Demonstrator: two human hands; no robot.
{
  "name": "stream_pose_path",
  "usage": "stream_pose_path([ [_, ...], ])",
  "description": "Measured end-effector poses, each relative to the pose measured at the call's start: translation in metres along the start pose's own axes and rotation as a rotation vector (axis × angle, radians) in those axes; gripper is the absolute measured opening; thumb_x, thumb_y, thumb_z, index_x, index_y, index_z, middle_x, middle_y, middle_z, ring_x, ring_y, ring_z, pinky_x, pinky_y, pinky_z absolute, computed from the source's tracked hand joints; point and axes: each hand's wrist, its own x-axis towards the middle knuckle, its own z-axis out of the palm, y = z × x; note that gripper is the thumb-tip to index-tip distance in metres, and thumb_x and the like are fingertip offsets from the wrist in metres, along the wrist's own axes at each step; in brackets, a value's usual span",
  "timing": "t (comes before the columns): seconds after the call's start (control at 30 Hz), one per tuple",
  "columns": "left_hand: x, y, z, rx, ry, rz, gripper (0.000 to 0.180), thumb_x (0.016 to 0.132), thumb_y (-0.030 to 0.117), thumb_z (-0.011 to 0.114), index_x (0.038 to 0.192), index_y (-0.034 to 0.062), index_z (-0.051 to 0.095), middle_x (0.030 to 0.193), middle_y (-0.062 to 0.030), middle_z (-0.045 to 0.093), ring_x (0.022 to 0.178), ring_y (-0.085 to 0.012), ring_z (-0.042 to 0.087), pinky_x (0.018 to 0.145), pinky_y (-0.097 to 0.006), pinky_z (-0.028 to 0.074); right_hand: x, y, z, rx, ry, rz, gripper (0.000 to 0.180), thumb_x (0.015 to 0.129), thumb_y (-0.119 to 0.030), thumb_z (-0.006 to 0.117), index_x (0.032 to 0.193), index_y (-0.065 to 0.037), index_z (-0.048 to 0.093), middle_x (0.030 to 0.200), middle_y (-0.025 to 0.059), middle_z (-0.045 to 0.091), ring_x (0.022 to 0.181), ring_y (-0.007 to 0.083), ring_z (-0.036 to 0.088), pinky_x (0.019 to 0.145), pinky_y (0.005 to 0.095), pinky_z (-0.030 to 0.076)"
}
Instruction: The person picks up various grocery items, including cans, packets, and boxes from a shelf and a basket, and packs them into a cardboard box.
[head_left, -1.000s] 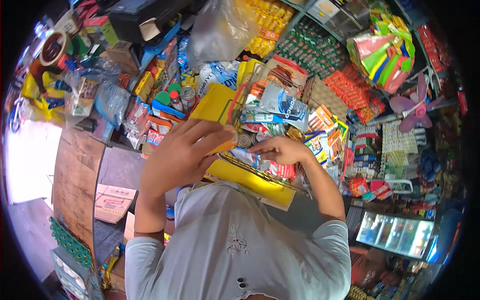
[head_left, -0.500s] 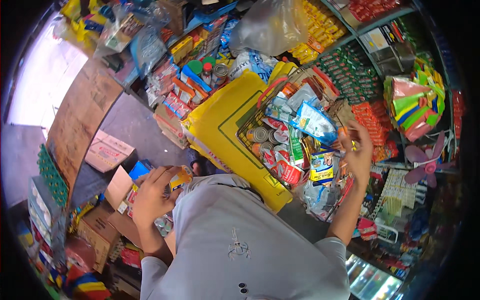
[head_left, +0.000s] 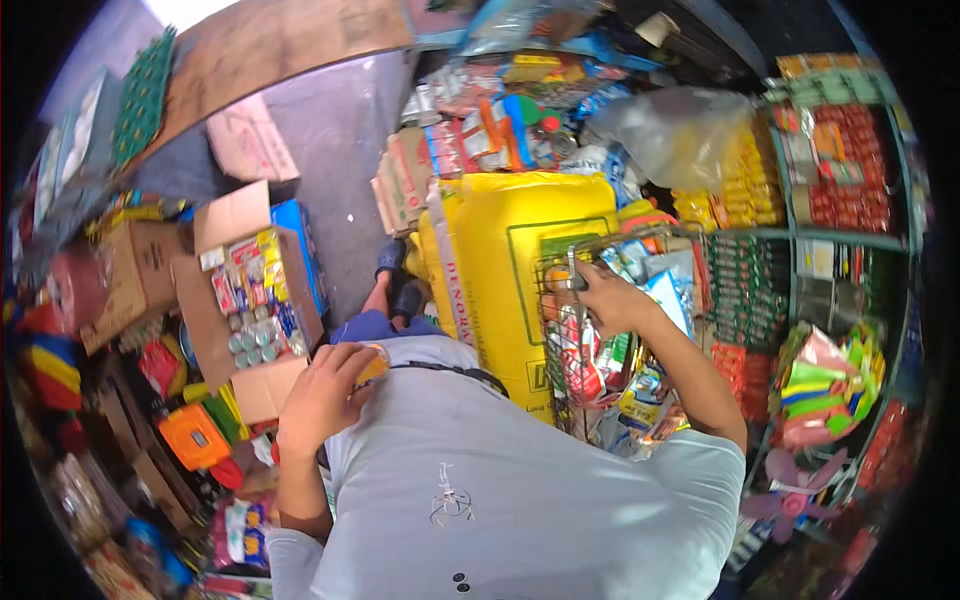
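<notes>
Here the person's left hand is closed around a small yellow-orange packet, held against the grey shirt, just beside the near flap of the open cardboard box that stands on the floor to the left. That box already holds a row of small tins at its near end and flat coloured packets further in. The right hand is on the far side of the body from the box, its fingers curled over the top wire of a wire basket crammed with sachets and packets; the basket leans against a big yellow sack.

The step in hand looks like moving goods between the wire basket and the box. To do it well, I would keep the packet pinched lightly rather than squeezed, since such sachets crumple easily. Carried across to the box, it would sit best flat among the other flat packets, not on top of the tins, where it would likely slide off. The grip on the basket wire seems worth keeping, as the overfull basket could tip and spill. The box flaps stand open, so nothing blocks the way in.
</notes>
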Motion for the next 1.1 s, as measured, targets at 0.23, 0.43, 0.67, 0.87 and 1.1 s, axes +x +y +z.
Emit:
stream_pose_path([
  [0.23, -0.093, -0.059, 0.031, -0.120, 0.292, -0.338, 0.051, 0.076, 0.008, 0.074, 0.124, 0.0096, 0.057, 0.115, -0.0114, 0.059, 0.109, -0.0336, 0.056, 0.093, -0.043, 0.049, 0.034, -0.012, -0.020, -0.044, -0.190, -0.069, 0.092, 0.055, -0.010, 0.079, 0.140, -0.028, 0.052, 0.155, 0.0271, 0.023, 0.121, 0.0490, 0.054, 0.101, 0.0501, 0.049],
  [0.43, -0.092, -0.090, 0.061, -0.116, 0.340, -0.374, 0.047, 0.074, 0.010, 0.074, 0.119, 0.0109, 0.061, 0.113, -0.0106, 0.059, 0.105, -0.0341, 0.058, 0.090, -0.044, 0.051, 0.016, -0.013, 0.012, -0.141, -0.029, -0.086, 0.079, 0.058, -0.007, 0.080, 0.131, -0.029, 0.058, 0.150, 0.0257, 0.031, 0.116, 0.0474, 0.057, 0.093, 0.0507, 0.053],
  [0.67, -0.092, -0.110, 0.098, -0.047, 0.245, -0.447, 0.043, 0.078, 0.017, 0.075, 0.119, 0.0141, 0.062, 0.114, -0.0090, 0.057, 0.109, -0.0335, 0.058, 0.085, -0.046, 0.055, 0.025, -0.023, -0.002, -0.090, -0.065, -0.053, 0.074, 0.061, 0.000, 0.075, 0.128, -0.029, 0.061, 0.149, 0.0185, 0.034, 0.112, 0.0423, 0.059, 0.086, 0.0475, 0.057],
  [0.87, -0.121, -0.122, 0.114, -0.202, 0.362, -0.511, 0.034, 0.079, 0.017, 0.074, 0.113, 0.0122, 0.066, 0.118, -0.0087, 0.058, 0.111, -0.0329, 0.058, 0.092, -0.045, 0.052, -0.005, -0.030, -0.040, -0.054, 0.029, -0.015, 0.066, 0.057, 0.004, 0.071, 0.119, -0.018, 0.067, 0.145, 0.0209, 0.037, 0.117, 0.0409, 0.057, 0.084, 0.0424, 0.057],
  [1.1, -0.152, -0.193, 0.145, -0.264, 0.393, -0.681, 0.034, 0.071, 0.010, 0.069, 0.106, 0.0100, 0.070, 0.119, -0.0123, 0.060, 0.117, -0.0343, 0.057, 0.101, -0.044, 0.048, -0.037, -0.059, -0.071, 0.008, 0.203, 0.068, 0.063, 0.063, -0.001, 0.072, 0.125, -0.014, 0.066, 0.150, 0.0208, 0.033, 0.133, 0.0443, 0.043, 0.102, 0.0474, 0.044],
])
